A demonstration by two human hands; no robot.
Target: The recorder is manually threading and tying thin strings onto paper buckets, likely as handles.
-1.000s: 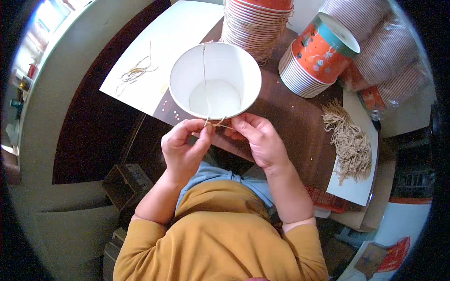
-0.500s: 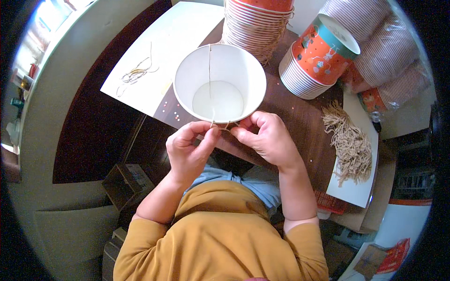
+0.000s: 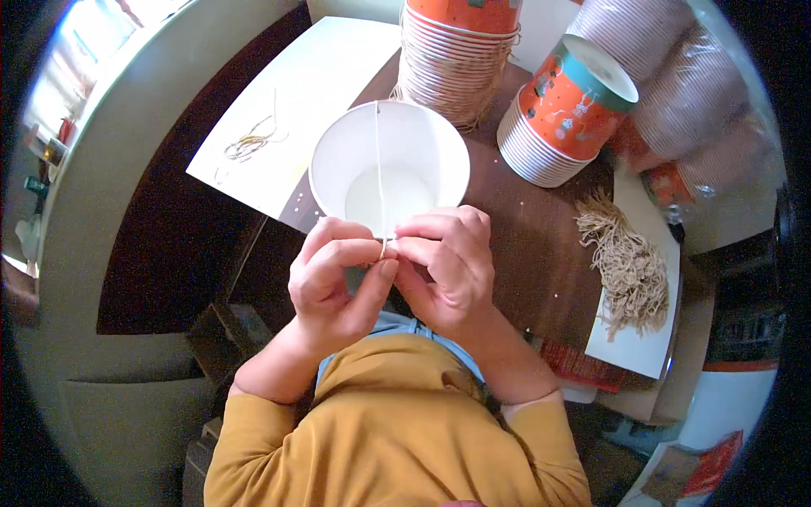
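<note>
working at a dark brown table (image 3: pixel 519 228), with plastic-wrapped stacks (image 3: pixel 705 93) at the far right. facing a tall bucket pile (image 3: pixel 456 68) on the far side, plus a shorter orange and green pile (image 3: pixel 562 106) right of that. having a white-lined bucket (image 3: pixel 422 152) front and center, just past both hands, and stretching a pale cord (image 3: pixel 379 169) across its mouth from far rim to near side. pinching that cord between left hand (image 3: pixel 334 283) thumb and finger. curling the right hand (image 3: pixel 452 270) in, fingertips right beside it, but not telling for sure whether gripping cord too. also seeing a tan cord bundle (image 3: pixel 629 275) over on the right and loose strands (image 3: pixel 249 145) on the left.
</note>
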